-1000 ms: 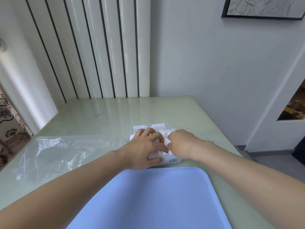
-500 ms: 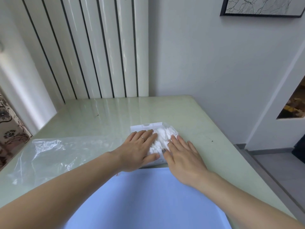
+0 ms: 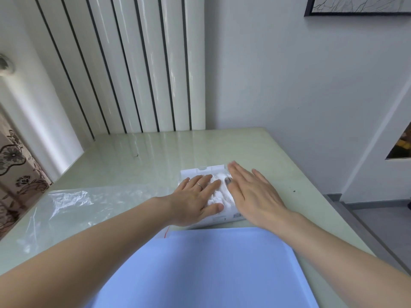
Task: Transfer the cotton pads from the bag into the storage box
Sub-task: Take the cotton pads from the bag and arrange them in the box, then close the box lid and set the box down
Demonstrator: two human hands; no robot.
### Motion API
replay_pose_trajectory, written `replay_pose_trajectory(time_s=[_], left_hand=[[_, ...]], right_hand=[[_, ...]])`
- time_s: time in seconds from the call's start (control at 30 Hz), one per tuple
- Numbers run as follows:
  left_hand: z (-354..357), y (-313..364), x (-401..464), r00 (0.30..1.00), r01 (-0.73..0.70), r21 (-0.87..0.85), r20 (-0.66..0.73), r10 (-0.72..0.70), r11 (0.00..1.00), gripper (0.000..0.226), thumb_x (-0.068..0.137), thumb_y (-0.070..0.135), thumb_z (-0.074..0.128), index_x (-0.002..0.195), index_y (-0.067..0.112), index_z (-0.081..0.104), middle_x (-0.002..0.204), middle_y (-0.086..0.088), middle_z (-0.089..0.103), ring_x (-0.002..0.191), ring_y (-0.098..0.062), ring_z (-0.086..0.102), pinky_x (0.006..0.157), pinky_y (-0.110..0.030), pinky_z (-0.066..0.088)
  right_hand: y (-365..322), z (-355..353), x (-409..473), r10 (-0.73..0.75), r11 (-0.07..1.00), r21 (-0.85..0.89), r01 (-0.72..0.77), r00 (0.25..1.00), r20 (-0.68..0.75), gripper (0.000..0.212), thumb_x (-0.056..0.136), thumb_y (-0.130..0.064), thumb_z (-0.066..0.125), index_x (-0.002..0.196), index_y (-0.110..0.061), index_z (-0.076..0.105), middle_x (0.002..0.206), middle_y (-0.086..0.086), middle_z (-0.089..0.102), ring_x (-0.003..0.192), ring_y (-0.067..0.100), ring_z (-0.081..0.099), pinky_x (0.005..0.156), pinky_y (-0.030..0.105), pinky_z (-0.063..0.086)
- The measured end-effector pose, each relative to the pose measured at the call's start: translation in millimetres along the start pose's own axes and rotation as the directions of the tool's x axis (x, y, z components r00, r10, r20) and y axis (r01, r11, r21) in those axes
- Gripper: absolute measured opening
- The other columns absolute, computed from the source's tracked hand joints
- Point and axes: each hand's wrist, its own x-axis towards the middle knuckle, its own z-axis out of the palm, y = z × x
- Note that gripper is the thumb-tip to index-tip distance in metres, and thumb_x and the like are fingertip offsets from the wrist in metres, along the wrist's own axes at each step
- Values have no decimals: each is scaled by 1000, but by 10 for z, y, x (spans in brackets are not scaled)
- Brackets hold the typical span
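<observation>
- The storage box [image 3: 201,174], white and shallow, is set on the pale green table [image 3: 138,161], toward its right edge and just beyond the far edge of the blue tray [image 3: 211,267]; there it is reached by both arms with ease.
- The cotton pads [image 3: 216,192] are seen heaped inside the box, between the two hands.
- The left hand [image 3: 195,200] is laid flat on the left part of the heap, fingers spread and palm down; nothing is pinched. The pads appear to be pressed down so that they sit level.
- The right hand [image 3: 253,192] is held flat and spread over the right side of the box; whether it touches the pads cannot be told, as its fingertips are blurred.
- The clear plastic bag [image 3: 73,203] lies slack and flat near the table's left edge, well apart from the box, and appears emptied, so the transfer is judged nearly done.
</observation>
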Motion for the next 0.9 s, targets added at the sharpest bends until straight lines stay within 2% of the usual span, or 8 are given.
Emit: replay_pose_trajectory(time_s=[0.17,0.3,0.37,0.43,0.53,0.67,0.77,0.9], left_hand=[[26,-11,-13,1000,-20,-11,-8,20,1000,75,99,65,18,161,28,-2,169,-1,-6,155,-18,-7,125,-42,0],[54,-11,-6,1000,-4,-2,-3,4,1000,76,99,66,17,161,27,-2,169,0,-7,155,-18,-8,125,-42,-1],[9,7,-2,1000,4,-22,14,-4,1000,76,99,66,21,161,28,-1,168,1,-6,154,-17,-8,125,-40,-2],[-105,9,-5,1000,11,-196,-4,-12,981,76,99,64,33,160,26,8,168,2,5,154,-16,3,125,-37,4],[-272,-95,14,974,59,-658,-125,-186,751,71,98,56,45,156,21,25,158,-1,26,145,-18,32,118,-35,27],[-294,-281,84,833,399,-674,-18,-553,622,59,101,50,45,140,5,42,130,-14,48,115,-30,54,96,-36,44],[-274,-371,87,781,446,-778,98,-617,442,28,97,17,44,80,-2,56,66,-2,55,61,-21,46,59,-25,37],[-286,-446,104,750,377,-918,224,-623,124,20,97,4,39,89,0,57,84,-13,66,75,-25,66,86,-34,57]], right_hand=[[-2,284,109,-13,999,-37,18,992,127,58,105,-41,9,159,-20,10,166,-8,0,151,2,-4,124,32,-1],[47,341,117,-64,984,-156,86,988,141,99,78,-51,-34,159,-15,9,167,-2,0,151,3,-5,124,35,1],[52,348,127,-64,982,-166,86,989,133,94,80,-50,-26,159,-16,12,167,-3,1,152,4,-2,124,35,1],[48,292,129,-28,1000,-8,29,996,84,68,99,-46,0,157,-19,21,166,-6,8,151,3,5,123,30,1],[79,152,161,66,957,285,-51,997,-44,51,106,-34,24,155,-19,29,165,-8,16,150,3,11,121,21,5],[78,90,141,124,965,224,-135,990,62,54,107,-36,21,156,-13,24,165,-2,19,151,8,14,119,22,9],[69,126,99,87,990,102,-95,993,83,52,107,-35,22,151,-11,35,163,1,24,149,12,20,118,24,16],[68,117,71,50,995,81,-60,991,126,49,107,-35,21,148,-15,41,166,-7,12,151,8,12,118,22,11]])
